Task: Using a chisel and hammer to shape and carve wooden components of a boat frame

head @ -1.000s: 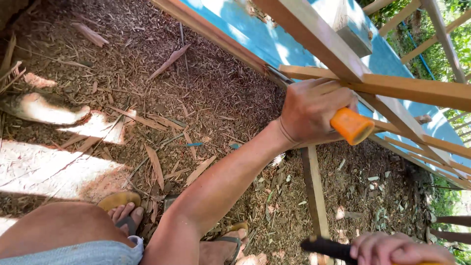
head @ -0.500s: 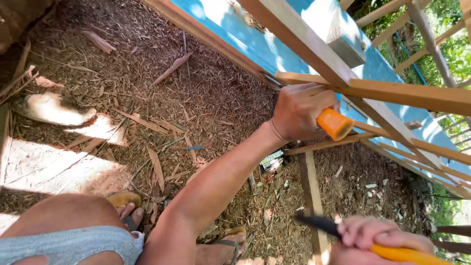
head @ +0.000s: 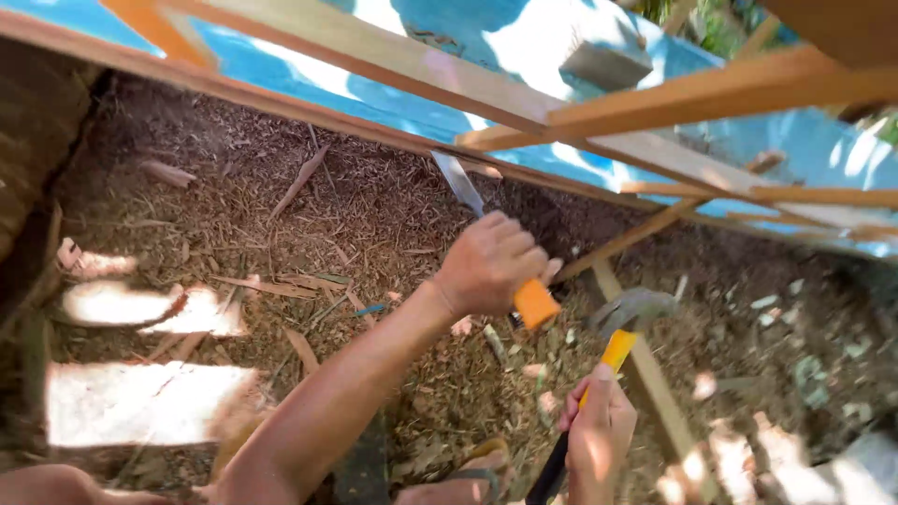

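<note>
My left hand (head: 488,262) grips a chisel (head: 460,182) by its orange handle; the flat metal blade points up and left at the joint of the wooden frame (head: 524,103). My right hand (head: 599,432) holds a hammer (head: 634,307) by its yellow and black handle at the lower right. The blurred metal head of the hammer hangs just right of the chisel handle's butt end, a little apart from it. My left forearm runs from the lower left up to the chisel.
Wooden bars of the frame cross the top and right over a blue sheet (head: 309,79). A thin wooden slat (head: 645,374) lies on the ground under the hammer. Ground of wood chips and dry leaves (head: 243,243) fills the left. My sandalled foot (head: 468,472) is at the bottom.
My right hand has lifted the hammer from the bottom edge up to near the chisel handle. The view has swung, and my left hand with the chisel stays at the frame.
</note>
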